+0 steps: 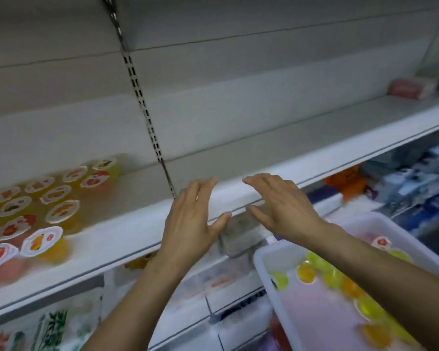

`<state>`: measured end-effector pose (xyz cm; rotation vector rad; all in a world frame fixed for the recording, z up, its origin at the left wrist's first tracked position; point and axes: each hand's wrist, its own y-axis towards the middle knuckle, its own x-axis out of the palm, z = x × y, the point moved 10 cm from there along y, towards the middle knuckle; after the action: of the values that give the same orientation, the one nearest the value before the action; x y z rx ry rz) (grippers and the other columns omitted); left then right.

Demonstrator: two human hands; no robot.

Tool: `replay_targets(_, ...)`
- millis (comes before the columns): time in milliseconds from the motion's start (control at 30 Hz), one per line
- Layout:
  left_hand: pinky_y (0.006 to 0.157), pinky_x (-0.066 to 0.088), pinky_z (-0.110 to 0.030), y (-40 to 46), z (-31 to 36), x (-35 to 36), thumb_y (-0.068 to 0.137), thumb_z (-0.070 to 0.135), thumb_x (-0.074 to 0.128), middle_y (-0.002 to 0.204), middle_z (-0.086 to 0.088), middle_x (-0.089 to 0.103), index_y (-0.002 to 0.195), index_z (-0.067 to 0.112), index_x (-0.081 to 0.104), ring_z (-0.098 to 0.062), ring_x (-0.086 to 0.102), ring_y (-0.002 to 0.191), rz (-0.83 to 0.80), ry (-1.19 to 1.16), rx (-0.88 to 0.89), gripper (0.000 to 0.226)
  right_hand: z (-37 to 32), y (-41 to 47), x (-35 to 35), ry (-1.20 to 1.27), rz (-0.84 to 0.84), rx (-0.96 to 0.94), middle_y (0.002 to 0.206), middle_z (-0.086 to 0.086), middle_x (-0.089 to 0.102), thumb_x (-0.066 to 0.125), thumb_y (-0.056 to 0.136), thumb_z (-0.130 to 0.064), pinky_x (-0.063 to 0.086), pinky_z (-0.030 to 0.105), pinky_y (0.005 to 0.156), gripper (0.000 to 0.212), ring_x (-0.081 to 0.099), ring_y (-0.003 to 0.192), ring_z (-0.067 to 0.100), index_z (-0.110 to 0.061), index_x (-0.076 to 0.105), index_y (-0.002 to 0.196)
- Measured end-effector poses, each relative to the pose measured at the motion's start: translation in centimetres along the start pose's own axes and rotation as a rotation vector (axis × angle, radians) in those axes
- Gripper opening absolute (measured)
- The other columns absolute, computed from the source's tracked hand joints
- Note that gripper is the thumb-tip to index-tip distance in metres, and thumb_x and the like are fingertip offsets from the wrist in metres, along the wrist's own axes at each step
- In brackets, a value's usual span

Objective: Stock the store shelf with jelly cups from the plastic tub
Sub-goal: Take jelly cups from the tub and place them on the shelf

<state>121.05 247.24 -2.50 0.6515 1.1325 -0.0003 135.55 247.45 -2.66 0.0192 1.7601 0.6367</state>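
Several jelly cups (37, 211) with white fruit-printed lids stand in rows at the left end of the white shelf (127, 239). A white plastic tub (269, 272) at the lower right holds several loose yellow, green and orange jelly cups (306, 272). My left hand (193, 216) and my right hand (281, 206) hover side by side over the shelf's front edge, between the stocked cups and the tub. Both hands have straight, spread fingers and hold nothing. The picture is motion-blurred.
A slotted metal upright (140, 97) runs up the back wall behind the shelf. A pink packet (403, 88) lies at the shelf's far right end. Below the shelf sit packaged goods (51, 328), a grey block (238, 234) and orange and blue packs (401, 181).
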Motion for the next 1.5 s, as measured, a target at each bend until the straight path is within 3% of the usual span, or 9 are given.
replay_targets(333,0.105,0.033,-0.030,-5.4,15.2,15.3,0.088,0.049,0.058,0.143,0.005,0.040,0.144,0.026,0.037,-0.017,0.037,0.131,-0.315,-0.167,0.068,0.064,18.3,-19.8,3.3,-0.066,-0.402,0.404,0.141,0.001,0.042,0.055,0.090,-0.043,0.042,0.037,0.095,0.055,0.044,0.126,0.023,-0.025,0.041,0.141)
replay_targets(500,0.099,0.040,-0.031,-8.4,15.9,24.0,0.087,0.048,0.060,0.143,0.003,0.037,0.146,0.026,0.028,-0.018,0.039,0.128,-0.573,-0.251,-0.121,0.070,21.1,-27.1,7.5,-0.102,-0.674,0.438,0.147,0.002,0.035,0.055,0.090,-0.040,0.040,0.037,0.102,0.065,0.037,0.132,0.025,-0.028,0.028,0.147)
replay_targets(633,0.099,0.042,-0.035,-9.4,14.2,30.7,0.086,0.047,0.063,0.144,-0.006,0.034,0.150,0.018,0.018,-0.025,0.041,0.129,-0.753,-0.186,-0.236,0.083,22.0,-27.4,9.5,-0.171,-0.660,0.418,0.141,0.005,0.042,0.054,0.090,-0.035,0.041,0.038,0.100,0.063,0.038,0.128,0.027,-0.026,0.029,0.147)
replay_targets(833,0.093,0.047,-0.041,-8.2,13.0,37.3,0.083,0.042,0.067,0.138,-0.009,0.039,0.146,0.015,0.024,-0.030,0.047,0.124,-0.761,-0.152,-0.351,0.081,22.7,-23.8,11.7,-0.226,-0.487,0.403,0.123,0.012,0.047,0.056,0.084,-0.013,0.043,0.038,0.078,0.051,0.048,0.111,0.034,-0.016,0.045,0.133)
replay_targets(967,0.086,0.048,-0.043,-7.4,13.0,38.9,0.086,0.030,0.065,0.126,-0.014,0.048,0.132,0.011,0.037,-0.033,0.052,0.113,-0.686,-0.130,-0.337,0.057,24.3,-24.8,13.5,-0.357,-0.632,0.415,0.132,0.010,0.042,0.058,0.084,-0.034,0.038,0.046,0.098,0.049,0.037,0.125,0.032,-0.015,0.049,0.129)
replay_targets(1100,0.081,0.047,-0.039,-7.5,12.7,38.7,0.084,0.030,0.064,0.117,-0.015,0.054,0.119,0.009,0.043,-0.036,0.057,0.105,-0.697,-0.144,-0.373,0.046,24.4,-25.9,15.0,-0.472,-0.808,0.320,0.140,0.007,0.038,0.064,0.083,-0.037,0.035,0.047,0.103,0.059,0.031,0.132,0.033,-0.017,0.044,0.136)
replay_targets(1233,0.070,0.040,-0.029,-8.8,12.3,36.2,0.075,0.030,0.075,0.102,-0.008,0.059,0.110,0.008,0.046,-0.028,0.059,0.093,-0.695,-0.266,-0.525,0.051,25.7,-27.2,14.9,-0.327,-0.836,0.436,0.138,0.009,0.040,0.063,0.084,-0.024,0.048,0.044,0.088,0.058,0.042,0.125,0.037,-0.020,0.042,0.137)
replay_targets(1333,0.065,0.048,-0.034,-10.5,11.4,34.0,0.070,0.030,0.077,0.092,-0.003,0.060,0.097,0.017,0.046,-0.025,0.062,0.077,-0.655,-0.527,-0.742,0.044,26.5,-27.8,14.1,-0.152,-0.803,0.586,0.132,0.010,0.044,0.062,0.082,-0.029,0.050,0.040,0.080,0.057,0.055,0.112,0.035,-0.021,0.041,0.134)
replay_targets(1500,0.075,0.060,-0.036,-11.7,11.3,29.3,0.086,0.023,0.063,0.095,-0.005,0.063,0.118,0.027,0.059,-0.025,0.065,0.068,-0.575,-0.956,-0.936,0.033,25.3,-26.3,11.6,0.497,-0.478,0.988,0.081,0.005,0.059,0.057,0.086,-0.030,0.047,0.028,0.057,0.016,0.060,0.062,0.024,-0.015,0.054,0.091)
